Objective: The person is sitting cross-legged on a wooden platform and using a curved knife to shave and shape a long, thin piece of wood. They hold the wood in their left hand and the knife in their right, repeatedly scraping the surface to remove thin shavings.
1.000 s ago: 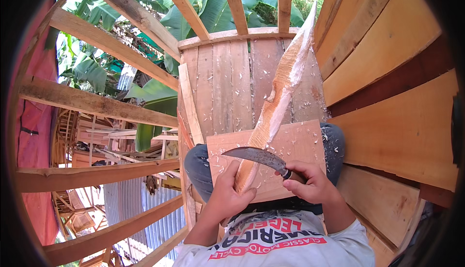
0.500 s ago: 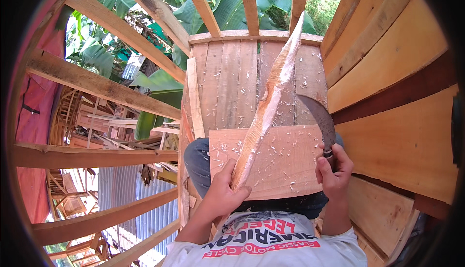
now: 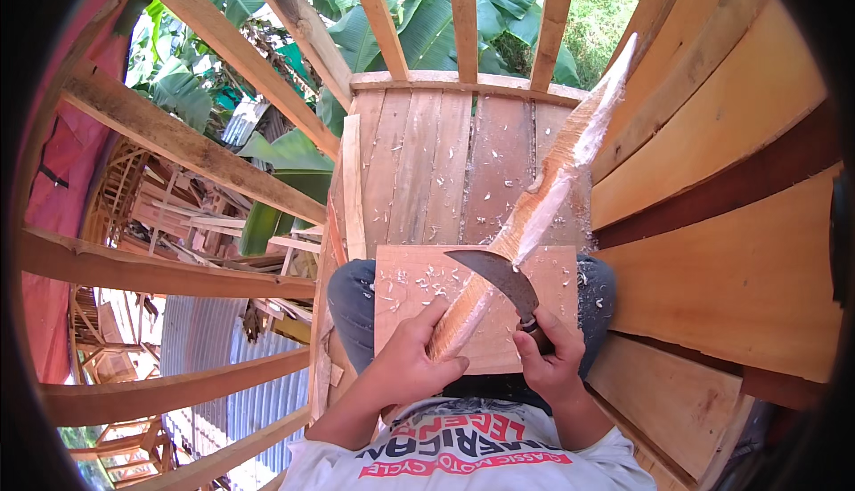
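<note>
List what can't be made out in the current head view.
Head view:
Carved stick, near end: partly covered by left hand.
Curved knife, handle: mostly wrapped by right hand.
Jeans, middle part: mostly hidden by wooden board.
White T-shirt, upper part: cut off by bottom edge.

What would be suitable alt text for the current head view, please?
A person's left hand grips the near end of a long, pointed piece of wood while the right hand holds a curved knife over it. Beneath, a board dotted with pale shavings lies across the legs.
</note>
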`<state>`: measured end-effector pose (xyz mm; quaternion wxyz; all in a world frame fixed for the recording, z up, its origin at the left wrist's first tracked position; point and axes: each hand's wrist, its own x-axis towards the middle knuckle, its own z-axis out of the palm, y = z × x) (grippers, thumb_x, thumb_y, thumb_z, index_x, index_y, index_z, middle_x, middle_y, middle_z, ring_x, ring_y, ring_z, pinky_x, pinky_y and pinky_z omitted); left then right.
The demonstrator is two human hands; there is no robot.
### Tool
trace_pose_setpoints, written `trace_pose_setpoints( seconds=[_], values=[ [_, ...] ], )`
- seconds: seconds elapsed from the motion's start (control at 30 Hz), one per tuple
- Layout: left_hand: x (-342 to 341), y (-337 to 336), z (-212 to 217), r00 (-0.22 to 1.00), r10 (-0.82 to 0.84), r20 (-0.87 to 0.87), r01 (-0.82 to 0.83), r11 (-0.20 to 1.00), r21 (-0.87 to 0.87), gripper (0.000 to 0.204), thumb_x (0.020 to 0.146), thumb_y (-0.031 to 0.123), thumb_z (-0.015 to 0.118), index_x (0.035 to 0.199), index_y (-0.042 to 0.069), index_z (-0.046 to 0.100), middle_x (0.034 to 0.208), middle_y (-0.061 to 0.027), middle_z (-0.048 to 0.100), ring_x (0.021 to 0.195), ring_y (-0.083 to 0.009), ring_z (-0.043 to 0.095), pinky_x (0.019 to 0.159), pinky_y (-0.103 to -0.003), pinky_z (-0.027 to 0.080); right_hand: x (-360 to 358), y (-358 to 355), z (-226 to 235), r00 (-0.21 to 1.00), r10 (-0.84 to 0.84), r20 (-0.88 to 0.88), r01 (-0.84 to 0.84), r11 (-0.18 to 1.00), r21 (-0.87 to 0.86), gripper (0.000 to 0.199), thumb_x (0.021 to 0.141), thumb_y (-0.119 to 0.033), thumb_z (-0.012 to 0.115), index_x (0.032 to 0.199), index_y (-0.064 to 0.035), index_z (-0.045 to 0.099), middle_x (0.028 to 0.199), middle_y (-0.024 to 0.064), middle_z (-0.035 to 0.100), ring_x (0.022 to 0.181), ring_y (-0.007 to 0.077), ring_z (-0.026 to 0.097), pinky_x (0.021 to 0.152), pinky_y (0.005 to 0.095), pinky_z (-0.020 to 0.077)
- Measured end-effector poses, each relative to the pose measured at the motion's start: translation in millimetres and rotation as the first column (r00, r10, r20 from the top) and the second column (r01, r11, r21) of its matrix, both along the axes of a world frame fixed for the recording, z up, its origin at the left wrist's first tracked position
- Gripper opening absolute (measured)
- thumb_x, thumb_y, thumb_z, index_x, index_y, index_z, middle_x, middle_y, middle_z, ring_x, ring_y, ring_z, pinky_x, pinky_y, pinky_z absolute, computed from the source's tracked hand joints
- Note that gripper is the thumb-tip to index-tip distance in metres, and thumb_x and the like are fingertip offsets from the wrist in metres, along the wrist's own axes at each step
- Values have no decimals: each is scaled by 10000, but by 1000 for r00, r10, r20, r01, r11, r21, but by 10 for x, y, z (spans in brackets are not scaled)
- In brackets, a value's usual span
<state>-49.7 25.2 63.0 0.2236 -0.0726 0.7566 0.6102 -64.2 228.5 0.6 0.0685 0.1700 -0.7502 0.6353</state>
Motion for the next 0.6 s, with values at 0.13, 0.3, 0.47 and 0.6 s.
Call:
trace_pose_setpoints(
  seconds=[0.13,0.3,0.47,0.6],
  values=[
    [7,-8,-58,995,-82,-55,84,996,36,634,672,99,678,1258,-13,464,917,-58,526,862,-141,492,787,-277,409,21,-2,10,989,-83,-120,95,991,94,245,818,-30,673,1028,69,596,652,36,561,546,56,507,506,203,395],
    [38,30,-51,999,-46,23,45,998,51,687,685,96,668,1317,-15,421,936,-68,533,871,-137,496,801,-271,408,-45,142,-95,940,-335,-69,337,941,23,224,825,-12,668,1023,43,576,640,10,532,514,59,498,463,206,380],
    [-5,30,-68,1000,-23,-8,23,996,-87,625,688,89,657,1267,-22,449,911,-72,542,841,-148,512,779,-281,421,-151,313,169,847,274,456,-68,906,-417,238,877,-26,611,1102,19,547,643,-25,506,496,27,474,433,170,335],
    [-13,63,-177,973,-21,-231,12,999,-40,560,680,91,658,1201,-22,489,917,-85,573,829,-154,539,758,-295,440,-83,229,259,570,627,530,-315,763,-565,207,872,-4,603,1069,28,546,696,19,547,481,49,488,418,189,351]
  ],
)
